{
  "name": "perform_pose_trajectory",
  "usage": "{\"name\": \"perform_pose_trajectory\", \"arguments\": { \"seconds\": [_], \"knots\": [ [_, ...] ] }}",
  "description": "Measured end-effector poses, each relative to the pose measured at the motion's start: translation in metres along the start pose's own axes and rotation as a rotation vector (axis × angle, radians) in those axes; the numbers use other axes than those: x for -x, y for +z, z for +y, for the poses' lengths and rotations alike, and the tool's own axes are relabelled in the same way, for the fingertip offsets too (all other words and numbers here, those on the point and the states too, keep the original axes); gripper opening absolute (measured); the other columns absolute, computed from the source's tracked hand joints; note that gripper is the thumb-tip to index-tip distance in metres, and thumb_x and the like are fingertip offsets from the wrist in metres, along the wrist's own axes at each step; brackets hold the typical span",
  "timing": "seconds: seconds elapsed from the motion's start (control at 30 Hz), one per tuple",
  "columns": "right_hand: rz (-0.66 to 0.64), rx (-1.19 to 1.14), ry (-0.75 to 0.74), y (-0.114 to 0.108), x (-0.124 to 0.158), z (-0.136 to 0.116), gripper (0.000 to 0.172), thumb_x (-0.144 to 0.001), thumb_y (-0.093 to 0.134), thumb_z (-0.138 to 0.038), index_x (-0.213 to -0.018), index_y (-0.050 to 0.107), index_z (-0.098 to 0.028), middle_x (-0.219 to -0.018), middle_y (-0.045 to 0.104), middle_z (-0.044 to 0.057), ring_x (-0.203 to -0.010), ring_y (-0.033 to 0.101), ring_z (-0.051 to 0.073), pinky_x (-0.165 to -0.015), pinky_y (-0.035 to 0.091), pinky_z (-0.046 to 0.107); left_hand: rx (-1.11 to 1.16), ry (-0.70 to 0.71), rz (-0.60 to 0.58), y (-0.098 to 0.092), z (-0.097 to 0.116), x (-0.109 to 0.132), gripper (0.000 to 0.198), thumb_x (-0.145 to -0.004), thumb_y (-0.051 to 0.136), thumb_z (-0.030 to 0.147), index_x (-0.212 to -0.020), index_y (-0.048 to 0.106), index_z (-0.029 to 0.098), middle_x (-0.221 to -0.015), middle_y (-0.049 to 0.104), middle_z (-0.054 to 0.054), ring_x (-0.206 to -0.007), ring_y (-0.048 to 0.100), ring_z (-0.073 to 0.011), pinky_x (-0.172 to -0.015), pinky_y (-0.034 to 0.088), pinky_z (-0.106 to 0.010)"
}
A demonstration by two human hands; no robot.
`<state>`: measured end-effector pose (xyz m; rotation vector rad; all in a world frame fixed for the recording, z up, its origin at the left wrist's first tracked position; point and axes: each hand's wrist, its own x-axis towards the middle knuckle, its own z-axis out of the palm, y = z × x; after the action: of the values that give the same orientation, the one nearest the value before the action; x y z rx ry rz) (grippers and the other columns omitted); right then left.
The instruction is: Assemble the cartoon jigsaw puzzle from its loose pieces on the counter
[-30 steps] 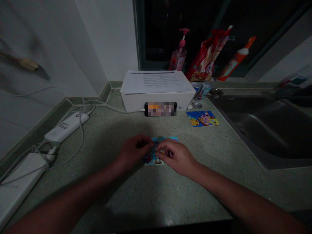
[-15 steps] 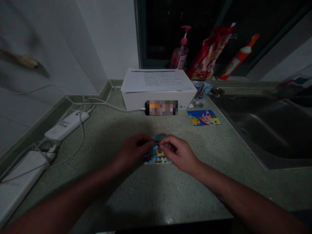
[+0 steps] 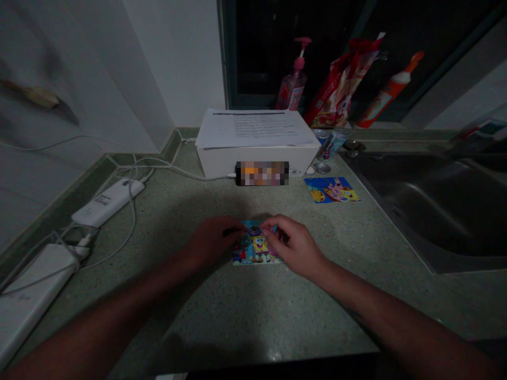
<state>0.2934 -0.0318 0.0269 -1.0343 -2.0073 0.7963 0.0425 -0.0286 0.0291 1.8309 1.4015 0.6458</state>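
A small cartoon picture, with a yellow square character on it, lies flat on the counter between my two hands. At its upper left, my left hand has thumb and index finger drawn together in a pinch. My right hand covers the upper right part, its thumb and index fingertips close together on the picture. Anything small between either pair of fingertips is too dark to make out. A dark round shape shows between the hands near the picture's top; I cannot tell whether it is printed or a separate piece.
Behind are a white box with papers and a phone on a cable. A second cartoon picture lies right, near a printed can and round lids. Power strips lie left; a sink is right.
My fingertips have moved apart, the left ones leftward and the right ones slightly rightward. More of the picture's middle and the dark round shape now shows.
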Motion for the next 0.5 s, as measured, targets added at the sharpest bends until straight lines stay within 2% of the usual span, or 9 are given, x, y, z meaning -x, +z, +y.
{"name": "perform_pose_trajectory", "arguments": {
  "seconds": [0.1, 0.2, 0.3, 0.5],
  "knots": [
    [-0.005, 0.004, 0.006, 0.0, 0.0001, 0.0, 0.015, -0.103, 0.061, -0.025, -0.108, 0.075, -0.023, -0.091, 0.076, 0.002, -0.068, 0.065, 0.015, -0.063, 0.048, 0.03, 0.022, -0.022, 0.011, 0.0019, -0.0023, -0.0004, 0.022, -0.088, 0.07, 0.041, -0.095, 0.088, 0.03, -0.09, 0.086, -0.009, -0.08, 0.076, -0.029, -0.077, 0.059, -0.044],
    [-0.01, -0.005, 0.001, -0.0004, 0.0001, 0.0002, 0.015, -0.104, 0.061, -0.025, -0.109, 0.075, -0.023, -0.093, 0.077, 0.002, -0.068, 0.065, 0.015, -0.063, 0.048, 0.03, -0.006, -0.046, 0.018, 0.0013, -0.0025, -0.0016, 0.02, -0.087, 0.071, 0.041, -0.089, 0.086, 0.029, -0.085, 0.084, -0.008, -0.076, 0.075, -0.0286, -0.075, 0.058, -0.044],
    [-0.013, -0.003, 0.004, -0.0009, 0.0003, 0.0001, 0.015, -0.103, 0.061, -0.025, -0.11, 0.075, -0.023, -0.094, 0.077, 0.003, -0.068, 0.066, 0.015, -0.063, 0.048, 0.029, -0.026, -0.03, 0.012, -0.0002, -0.0028, -0.0025, 0.02, -0.087, 0.07, 0.042, -0.084, 0.086, 0.029, -0.084, 0.083, -0.007, -0.075, 0.073, -0.0279, -0.076, 0.058, -0.044],
    [-0.02, 0.008, 0.018, -0.0008, 0.0, -0.0008, 0.017, -0.103, 0.06, -0.026, -0.109, 0.075, -0.022, -0.093, 0.078, 0.003, -0.067, 0.064, 0.014, -0.062, 0.047, 0.029, -0.097, 0.001, -0.022, -0.0001, -0.0061, -0.0031, 0.019, -0.09, 0.07, 0.039, -0.087, 0.086, 0.03, -0.089, 0.083, -0.006, -0.082, 0.074, -0.0261, -0.082, 0.058, -0.041]
  ]
}}
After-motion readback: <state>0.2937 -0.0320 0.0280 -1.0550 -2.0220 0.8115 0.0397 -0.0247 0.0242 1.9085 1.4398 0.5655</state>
